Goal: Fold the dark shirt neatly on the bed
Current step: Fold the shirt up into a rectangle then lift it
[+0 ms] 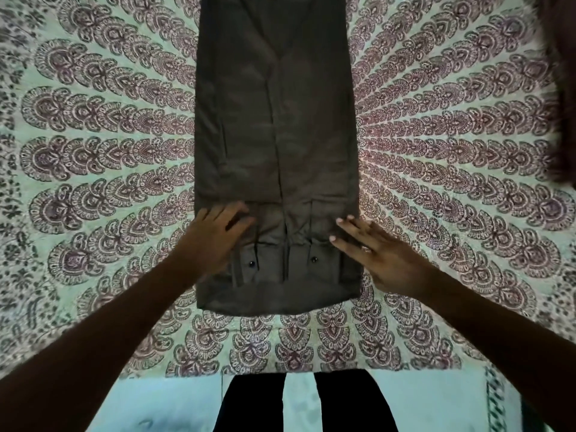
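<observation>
I am seeing the dark grey-brown cotton shirt (pixel 277 145) lying as a long strip, sides and sleeves folded inward; left hand (pixel 218 235) and right hand (pixel 377 254) are lying flat, fingers spread, gripping nothing; I am judging the lengthwise folds remaining.

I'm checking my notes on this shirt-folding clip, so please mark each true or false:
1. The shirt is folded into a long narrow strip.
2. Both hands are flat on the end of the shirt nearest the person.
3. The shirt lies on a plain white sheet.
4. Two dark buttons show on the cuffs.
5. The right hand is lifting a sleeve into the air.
1. True: the shirt lies as a long strip with both sleeves folded in.
2. True: the left hand and right hand rest open there.
3. False: the bedspread has a dense printed pattern.
4. True: the buttons show on the cuffs.
5. False: it lies flat, gripping nothing.
</observation>
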`<state>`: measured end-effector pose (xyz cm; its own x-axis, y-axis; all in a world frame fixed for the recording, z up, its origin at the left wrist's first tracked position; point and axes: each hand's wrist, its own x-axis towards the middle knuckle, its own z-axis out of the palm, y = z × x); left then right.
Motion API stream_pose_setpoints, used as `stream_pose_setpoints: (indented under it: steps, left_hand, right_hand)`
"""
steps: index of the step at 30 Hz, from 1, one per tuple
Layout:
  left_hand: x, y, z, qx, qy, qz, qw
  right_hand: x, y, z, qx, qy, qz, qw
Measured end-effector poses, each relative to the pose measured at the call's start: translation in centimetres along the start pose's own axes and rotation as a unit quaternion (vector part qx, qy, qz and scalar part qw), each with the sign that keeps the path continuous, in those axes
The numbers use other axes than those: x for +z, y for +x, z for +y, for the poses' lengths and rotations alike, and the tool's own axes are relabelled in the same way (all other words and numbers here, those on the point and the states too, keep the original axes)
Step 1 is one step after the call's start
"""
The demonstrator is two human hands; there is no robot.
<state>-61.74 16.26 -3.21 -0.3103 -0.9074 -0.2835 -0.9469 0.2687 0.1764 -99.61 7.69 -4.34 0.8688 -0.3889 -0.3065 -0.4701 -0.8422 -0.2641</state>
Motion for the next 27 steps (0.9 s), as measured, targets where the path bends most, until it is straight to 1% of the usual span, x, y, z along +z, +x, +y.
stream_pose_setpoints:
  steps: [2, 3, 6, 7, 10, 13, 16, 17, 19, 21, 23, 25, 27]
  left_hand:
    - [1.2, -4.0, -1.1, 0.026, 0.002, -0.081, 0.996]
    - [1.8, -5.5, -1.6, 0.035, 0.003, -0.103, 0.994]
    - [3.1, -7.5, -2.5, 0.045, 0.005, -0.142, 0.989]
    - [3.4, -7.5, -2.7, 0.046, 0.008, -0.141, 0.989]
    - [3.5, -6.2, -2.3, 0.035, 0.013, -0.112, 0.993]
    - [3.9, -4.8, -2.0, 0.019, -0.006, -0.063, 0.998]
    - [3.8, -3.9, -1.2, -0.028, -0.087, -0.001, 0.996]
    - [3.5, -3.6, -0.9, -0.051, -0.114, 0.016, 0.992]
    - [2.7, -2.8, -0.6, -0.088, -0.163, 0.041, 0.982]
    - [2.2, -1.8, -1.5, -0.112, -0.217, 0.065, 0.968]
    - [1.8, -0.6, -3.1, -0.161, -0.29, 0.09, 0.939]
    - [0.4, 0.9, -4.7, -0.232, -0.37, 0.106, 0.893]
    - [-1.5, 3.6, -5.9, -0.26, -0.444, 0.109, 0.85]
  right_hand:
    - [0.2, -1.0, -0.5, -0.02, -0.015, -0.027, 0.999]
    - [0.6, -1.2, -0.7, -0.033, -0.024, -0.031, 0.999]
    - [2.4, -1.0, -1.1, -0.079, -0.067, -0.029, 0.994]
    - [3.0, -0.6, -1.2, -0.086, -0.074, -0.03, 0.993]
    - [4.0, 0.7, -1.3, -0.089, -0.059, -0.002, 0.994]
    - [4.2, 1.3, -1.7, -0.086, -0.026, 0.076, 0.993]
    - [3.7, 2.0, -2.1, -0.075, -0.004, 0.114, 0.991]
    - [3.4, 2.3, -2.1, -0.067, 0.017, 0.123, 0.99]
    - [2.5, 2.9, -2.2, -0.028, 0.098, 0.133, 0.986]
    - [0.9, 3.3, -2.3, 0.041, 0.191, 0.151, 0.969]
    - [-1.1, 3.9, -2.1, 0.1, 0.252, 0.187, 0.944]
    - [-3.2, 5.1, -1.4, 0.142, 0.306, 0.232, 0.912]
    - [-4.9, 7.4, 0.2, 0.185, 0.351, 0.27, 0.877]
